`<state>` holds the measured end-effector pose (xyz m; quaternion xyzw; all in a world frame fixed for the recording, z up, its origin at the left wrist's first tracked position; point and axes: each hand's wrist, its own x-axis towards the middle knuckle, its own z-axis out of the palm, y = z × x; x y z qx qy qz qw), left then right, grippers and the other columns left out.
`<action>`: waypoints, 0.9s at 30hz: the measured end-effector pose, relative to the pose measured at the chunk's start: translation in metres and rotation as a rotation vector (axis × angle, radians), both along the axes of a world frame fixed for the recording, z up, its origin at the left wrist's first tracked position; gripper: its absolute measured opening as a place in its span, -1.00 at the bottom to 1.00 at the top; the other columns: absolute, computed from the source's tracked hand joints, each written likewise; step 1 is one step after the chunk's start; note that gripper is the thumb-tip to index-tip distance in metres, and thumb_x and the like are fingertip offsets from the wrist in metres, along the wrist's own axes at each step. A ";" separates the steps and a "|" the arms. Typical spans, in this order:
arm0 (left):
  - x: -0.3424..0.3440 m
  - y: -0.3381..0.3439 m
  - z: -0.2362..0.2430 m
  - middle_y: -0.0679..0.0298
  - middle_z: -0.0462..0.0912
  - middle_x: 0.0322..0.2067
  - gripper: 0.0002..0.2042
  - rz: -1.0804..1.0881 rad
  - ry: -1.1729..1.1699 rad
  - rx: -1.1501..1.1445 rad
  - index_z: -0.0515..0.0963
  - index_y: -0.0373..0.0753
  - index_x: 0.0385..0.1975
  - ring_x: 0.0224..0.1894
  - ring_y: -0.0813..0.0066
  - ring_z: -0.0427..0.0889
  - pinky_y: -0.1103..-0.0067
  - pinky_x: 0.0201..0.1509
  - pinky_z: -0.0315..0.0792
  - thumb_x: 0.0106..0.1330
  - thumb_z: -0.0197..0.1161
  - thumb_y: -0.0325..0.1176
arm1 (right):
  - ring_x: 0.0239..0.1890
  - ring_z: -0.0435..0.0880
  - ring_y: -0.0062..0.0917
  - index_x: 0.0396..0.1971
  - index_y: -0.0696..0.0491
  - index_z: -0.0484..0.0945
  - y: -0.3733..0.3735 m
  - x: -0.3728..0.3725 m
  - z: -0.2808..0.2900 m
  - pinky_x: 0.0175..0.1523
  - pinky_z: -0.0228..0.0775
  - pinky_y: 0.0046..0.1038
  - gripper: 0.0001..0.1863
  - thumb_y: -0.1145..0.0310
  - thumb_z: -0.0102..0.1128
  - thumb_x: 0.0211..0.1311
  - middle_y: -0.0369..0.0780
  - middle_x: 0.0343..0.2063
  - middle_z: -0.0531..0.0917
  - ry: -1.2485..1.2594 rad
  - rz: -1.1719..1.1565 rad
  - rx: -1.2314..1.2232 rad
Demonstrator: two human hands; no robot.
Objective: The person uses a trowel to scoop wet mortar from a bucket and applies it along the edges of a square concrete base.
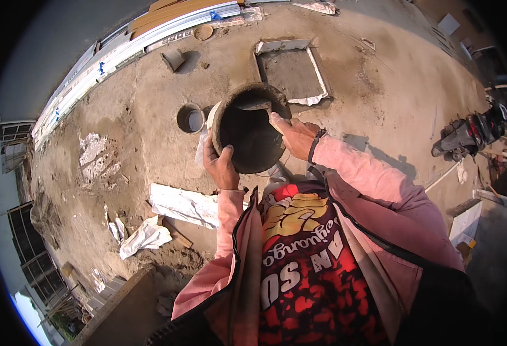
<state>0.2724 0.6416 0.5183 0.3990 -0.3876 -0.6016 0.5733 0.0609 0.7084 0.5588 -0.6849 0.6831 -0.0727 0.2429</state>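
Note:
In the middle of the head view I hold up a dark bucket (223, 151), mouth toward me, its thick rim caked with grey mortar. My left hand (222, 167) grips its near left rim, thumb on the inner side and fingers outside. My right hand (298, 137) is closed at the right rim on what looks like a trowel. Its flat grey blade (254, 106) lies against the inside of the far wall; the handle is mostly hidden by my fingers. The bucket's interior is in deep shadow, so its contents cannot be made out.
Another bucket (188, 120) stands to the left, a tilted container (173, 59) and a round basin (203, 32) farther off. Beyond is a rectangular white-edged frame (318, 75) on the ground. White sacks (184, 205) lie near left; a motorcycle (470, 134) stands right.

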 end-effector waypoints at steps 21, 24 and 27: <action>-0.010 -0.001 0.005 0.13 0.51 -0.04 -0.48 -0.044 0.081 0.069 0.36 -0.44 0.08 -0.04 0.39 0.52 0.55 0.11 0.36 -0.02 0.07 -0.67 | -0.36 0.61 -0.07 0.27 0.16 0.09 0.023 0.015 0.024 -0.27 0.45 -0.12 -0.32 0.46 0.02 0.10 0.10 -0.32 0.54 0.132 0.310 0.099; 0.000 0.005 -0.003 0.15 0.52 -0.06 -0.49 -0.002 0.075 0.105 0.37 -0.45 0.06 -0.07 0.39 0.53 0.55 0.10 0.35 -0.02 0.07 -0.67 | -0.38 0.61 -0.07 0.32 0.08 0.05 0.020 0.007 0.025 -0.26 0.45 -0.12 -0.31 0.44 -0.02 0.14 0.09 -0.34 0.52 0.121 0.367 0.269; -0.003 0.017 -0.013 0.15 0.53 -0.07 -0.50 0.002 -0.021 0.139 0.38 -0.45 0.05 -0.09 0.39 0.53 0.56 0.10 0.35 -0.02 0.08 -0.66 | -0.40 0.60 -0.05 0.34 -0.09 0.07 0.017 -0.002 0.006 -0.25 0.43 -0.10 -0.31 0.46 -0.05 0.15 0.08 -0.39 0.54 0.019 0.092 0.066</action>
